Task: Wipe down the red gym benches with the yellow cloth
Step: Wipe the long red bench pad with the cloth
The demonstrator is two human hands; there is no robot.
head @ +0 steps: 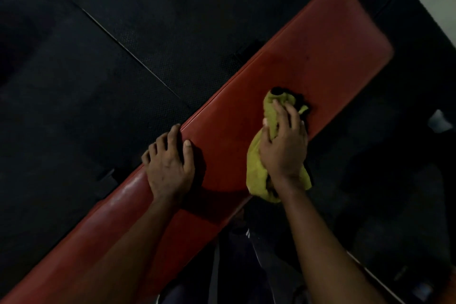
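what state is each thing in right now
red bench, lying flat, cloth and both hands on it
yellow cloth, bunched up, pressed onto the bench top
right hand, grips the cloth, fingers curled round it
left hand, fingers curled over the bench's far edge, thumb on top

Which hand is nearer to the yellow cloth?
Right. The right hand grips the yellow cloth on the red bench; the left hand holds the bench's other edge, apart from the cloth.
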